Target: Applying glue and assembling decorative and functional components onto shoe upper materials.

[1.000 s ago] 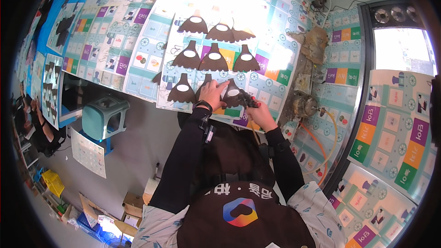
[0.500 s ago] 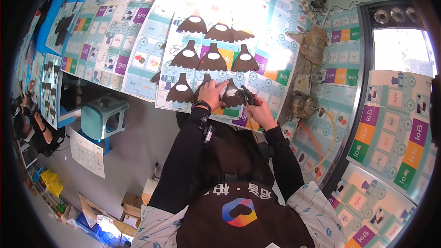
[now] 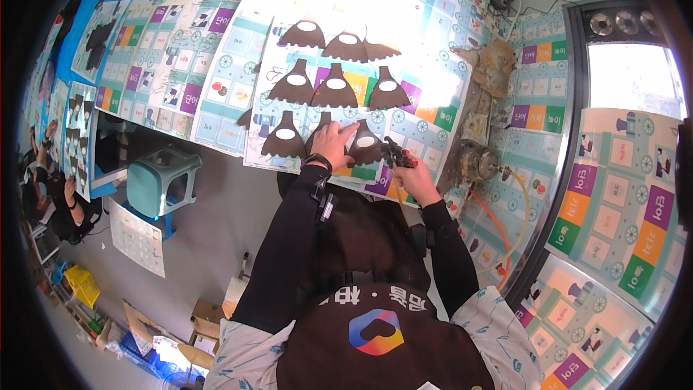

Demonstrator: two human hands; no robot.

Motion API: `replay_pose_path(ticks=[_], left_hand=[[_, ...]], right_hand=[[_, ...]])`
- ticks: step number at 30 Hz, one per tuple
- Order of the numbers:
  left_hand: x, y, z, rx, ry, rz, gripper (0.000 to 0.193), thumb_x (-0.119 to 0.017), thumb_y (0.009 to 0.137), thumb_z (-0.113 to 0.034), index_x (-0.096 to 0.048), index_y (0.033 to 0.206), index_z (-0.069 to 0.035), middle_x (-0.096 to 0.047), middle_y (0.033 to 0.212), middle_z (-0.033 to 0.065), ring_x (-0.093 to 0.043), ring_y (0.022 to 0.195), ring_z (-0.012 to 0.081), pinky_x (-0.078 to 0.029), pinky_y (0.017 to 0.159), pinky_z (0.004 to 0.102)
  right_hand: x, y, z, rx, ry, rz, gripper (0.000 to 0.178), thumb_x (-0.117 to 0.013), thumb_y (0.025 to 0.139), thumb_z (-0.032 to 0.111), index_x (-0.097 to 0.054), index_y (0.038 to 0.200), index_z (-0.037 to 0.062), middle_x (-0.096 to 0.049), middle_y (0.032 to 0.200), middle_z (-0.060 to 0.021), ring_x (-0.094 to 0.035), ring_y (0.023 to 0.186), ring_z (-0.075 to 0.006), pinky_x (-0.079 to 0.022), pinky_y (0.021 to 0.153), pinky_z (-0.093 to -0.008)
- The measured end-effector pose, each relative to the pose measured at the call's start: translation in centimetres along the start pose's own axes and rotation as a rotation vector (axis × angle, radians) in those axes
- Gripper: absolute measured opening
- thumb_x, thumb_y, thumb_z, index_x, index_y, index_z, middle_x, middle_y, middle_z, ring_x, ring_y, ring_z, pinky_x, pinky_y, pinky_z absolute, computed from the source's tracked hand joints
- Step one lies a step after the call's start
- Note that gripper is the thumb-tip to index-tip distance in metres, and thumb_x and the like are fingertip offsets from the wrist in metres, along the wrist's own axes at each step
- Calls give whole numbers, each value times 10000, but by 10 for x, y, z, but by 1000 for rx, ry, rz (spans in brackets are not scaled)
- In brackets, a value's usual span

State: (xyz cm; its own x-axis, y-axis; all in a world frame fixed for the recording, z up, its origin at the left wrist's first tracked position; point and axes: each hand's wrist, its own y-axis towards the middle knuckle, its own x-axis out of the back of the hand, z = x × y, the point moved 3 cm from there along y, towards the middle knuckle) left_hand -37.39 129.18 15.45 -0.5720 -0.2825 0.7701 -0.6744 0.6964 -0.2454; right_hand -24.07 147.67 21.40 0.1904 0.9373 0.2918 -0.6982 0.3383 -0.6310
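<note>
My left hand (image 3: 332, 146) lies on the work sheet with thumb and index finger apart. It partly covers one dark brown bell-shaped piece (image 3: 323, 118), and its fingertips touch the left edge of another piece (image 3: 366, 143), which has a white oval. Just right of that piece, my right hand (image 3: 416, 179) is closed round a black-and-red spray gun (image 3: 401, 154), nozzle toward the piece. More of these brown pieces, such as one (image 3: 286, 137) at the left, lie flat in rows. Strong glare washes out the far part of the sheet.
A crusted metal fixture (image 3: 478, 164) with orange and yellow hoses (image 3: 521, 209) stands right of the table. Beyond it is a window frame with fans (image 3: 624, 24). Left, on the floor, stands a grey-green stool (image 3: 155, 184). Another person's arm (image 3: 70, 195) shows at the far left.
The spray gun and my right hand have shifted slightly right and down, away from the piece. My left hand stays almost in place. The other person's hand at the far left has moved.
</note>
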Motion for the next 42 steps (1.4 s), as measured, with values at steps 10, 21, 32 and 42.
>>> replay_pose_path(ticks=[10, 21, 32, 42], left_hand=[[-1, 6, 0, -11, -1, 6, 891, -867, 602, -260, -452, 1389, -308, -477, 1076, 69, -505, 1037, 269, -407, 913, 416], [6, -23, 26, -199, -71, -281, 768, -796, 587, -241, -536, 1304, -152, -533, 1208, 195, -505, 1122, 377, -440, 958, 452], [42, -43, 46, -53, -319, -111, 355, -679, 794, -208, -579, 1110, -82, -557, 937, 120, -593, 882, 319, -471, 771, 416], [22, -200, 254, 606, -136, -228, 247, -590, 793, -281, -692, 913, -91, -689, 917, 152, -652, 895, 349, -516, 784, 441]], right_hand=[[-14, -2, 34, -116, 104, 174, 35, -537, 786, 21, -556, 811, 5, -541, 621, -38, -496, 535, -125, -398, 508, -293], [-8, -9, 10, 183, 295, 250, 461, -545, 819, 14, -518, 1278, -15, -606, 898, 2, -580, 740, -101, -479, 649, -262], [52, -19, -17, 30, 407, 18, 219, -601, 895, 227, -707, 946, 42, -613, 661, -32, -502, 510, -111, -367, 458, -250], [25, -47, 31, -72, 422, -80, 177, -639, 847, 240, -665, 780, 78, -578, 621, -16, -490, 485, -116, -346, 433, -255]])
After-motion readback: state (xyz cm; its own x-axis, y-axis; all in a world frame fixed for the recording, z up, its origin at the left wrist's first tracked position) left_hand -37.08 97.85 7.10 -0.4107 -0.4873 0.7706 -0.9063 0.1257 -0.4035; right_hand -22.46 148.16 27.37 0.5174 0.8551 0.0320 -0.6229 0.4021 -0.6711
